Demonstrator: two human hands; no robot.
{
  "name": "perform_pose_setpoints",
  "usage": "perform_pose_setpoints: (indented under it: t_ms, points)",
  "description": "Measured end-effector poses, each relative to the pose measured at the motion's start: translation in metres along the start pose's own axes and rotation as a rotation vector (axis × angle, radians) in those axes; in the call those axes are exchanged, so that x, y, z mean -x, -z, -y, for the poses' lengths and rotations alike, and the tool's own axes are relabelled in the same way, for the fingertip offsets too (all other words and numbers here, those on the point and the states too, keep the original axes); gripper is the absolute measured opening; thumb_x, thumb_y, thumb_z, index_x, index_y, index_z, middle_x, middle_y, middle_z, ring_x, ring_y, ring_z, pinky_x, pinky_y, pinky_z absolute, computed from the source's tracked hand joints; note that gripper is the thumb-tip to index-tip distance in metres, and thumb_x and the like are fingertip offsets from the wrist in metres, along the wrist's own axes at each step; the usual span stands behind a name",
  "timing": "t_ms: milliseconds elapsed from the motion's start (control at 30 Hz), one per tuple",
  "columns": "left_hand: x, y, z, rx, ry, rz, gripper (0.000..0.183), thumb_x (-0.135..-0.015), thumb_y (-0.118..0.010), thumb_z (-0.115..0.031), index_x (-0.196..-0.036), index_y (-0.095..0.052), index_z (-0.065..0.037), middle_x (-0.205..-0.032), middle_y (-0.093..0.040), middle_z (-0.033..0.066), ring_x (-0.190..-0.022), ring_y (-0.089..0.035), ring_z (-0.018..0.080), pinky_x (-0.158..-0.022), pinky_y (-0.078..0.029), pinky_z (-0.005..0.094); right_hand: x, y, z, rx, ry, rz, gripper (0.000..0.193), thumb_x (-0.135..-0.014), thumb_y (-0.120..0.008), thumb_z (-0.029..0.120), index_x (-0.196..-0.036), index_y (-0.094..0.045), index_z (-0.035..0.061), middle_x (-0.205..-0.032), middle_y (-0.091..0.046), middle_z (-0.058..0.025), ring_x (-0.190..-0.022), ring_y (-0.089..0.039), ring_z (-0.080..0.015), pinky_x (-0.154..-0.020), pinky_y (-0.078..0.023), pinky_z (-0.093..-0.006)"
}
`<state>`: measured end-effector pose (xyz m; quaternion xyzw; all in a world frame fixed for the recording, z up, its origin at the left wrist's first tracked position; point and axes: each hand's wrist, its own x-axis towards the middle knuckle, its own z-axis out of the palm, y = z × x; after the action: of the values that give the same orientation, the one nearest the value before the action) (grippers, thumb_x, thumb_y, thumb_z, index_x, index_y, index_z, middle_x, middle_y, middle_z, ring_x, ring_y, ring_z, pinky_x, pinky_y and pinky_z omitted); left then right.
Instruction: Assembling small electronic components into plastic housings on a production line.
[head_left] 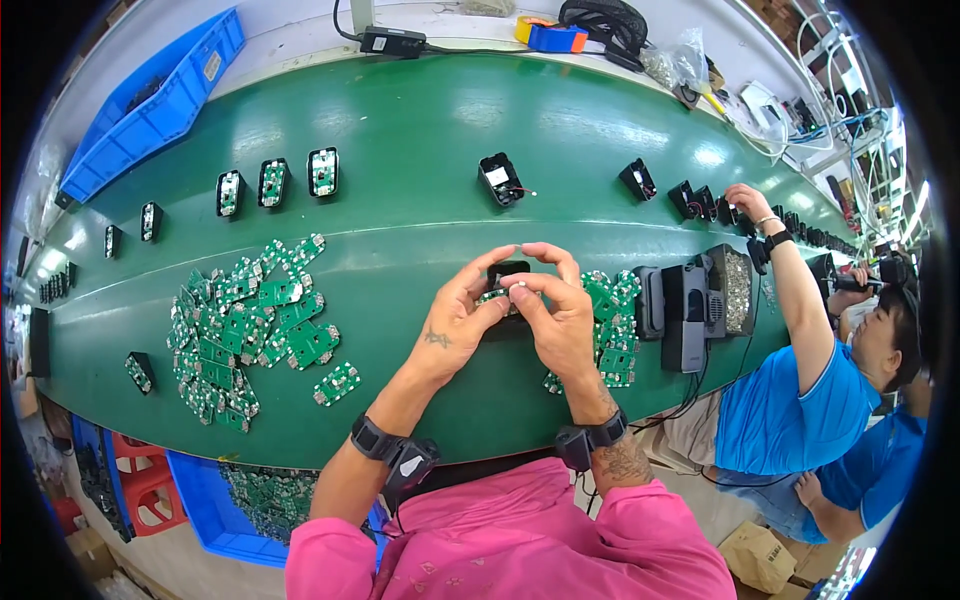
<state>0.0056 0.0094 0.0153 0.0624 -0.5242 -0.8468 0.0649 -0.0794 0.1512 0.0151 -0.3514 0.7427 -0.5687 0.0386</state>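
Near the middle of the green table, my left hand (462,312) curls round the left side of a black plastic housing (507,268) and a small green circuit board (492,296). My right hand (556,318) closes from the other side, thumb and forefinger pinched at a small white piece, perhaps a wire connector, beside the board. Fingers cover most of both parts, so how far the board sits in the housing is hidden. Left of my hands lies a loose heap of green circuit boards (215,345), with one board (337,384) apart from it. More boards (612,300) lie by my right wrist.
Housings with boards (322,173) stand far left; an open housing (500,181) with wires lies ahead. Dark devices (684,318) and a parts bin (738,290) are at right. A co-worker's arm (797,275) reaches over the housings. Blue crates (150,120) flank the table's left.
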Motion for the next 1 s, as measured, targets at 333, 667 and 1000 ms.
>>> perform_pose_setpoints:
  t_ms: [333, 667, 1000]
  points:
    - [0.001, -0.007, 0.0, -0.17, -0.109, -0.149, 0.052, -0.096, -0.053, 0.002, -0.147, -0.044, -0.008, -0.124, -0.062, 0.012, -0.111, -0.062, 0.0174, -0.084, -0.06, 0.0301, 0.003, -0.01, 0.023, 0.376, 0.196, -0.168, 0.01, -0.091, -0.067, 0.009, -0.09, -0.067, -0.0004, -0.089, -0.063, -0.014, -0.077, -0.061, -0.0267, -0.066, -0.047, -0.0363]
    - [0.003, -0.005, -0.009, -0.589, -0.433, -0.151, 0.048, -0.09, -0.056, 0.006, -0.137, -0.058, -0.008, -0.121, -0.065, 0.0134, -0.101, -0.066, 0.0181, -0.08, -0.055, 0.0278, -0.023, 0.021, 0.051, 0.384, 0.0, 0.286, 0.012, -0.086, -0.064, 0.006, -0.079, -0.065, -0.0028, -0.067, -0.061, -0.0159, -0.056, -0.058, -0.0303, -0.054, -0.045, -0.0382]
    - [0.003, -0.006, -0.008, -0.789, -0.559, -0.113, 0.055, -0.082, -0.061, 0.012, -0.133, -0.06, -0.01, -0.126, -0.063, 0.0193, -0.106, -0.066, 0.0364, -0.087, -0.056, 0.0389, -0.032, 0.025, 0.061, 0.472, -0.16, 0.405, 0.023, -0.084, -0.059, 0.016, -0.07, -0.063, -0.0029, -0.063, -0.058, -0.0238, -0.06, -0.059, -0.0434, -0.06, -0.047, -0.0497]
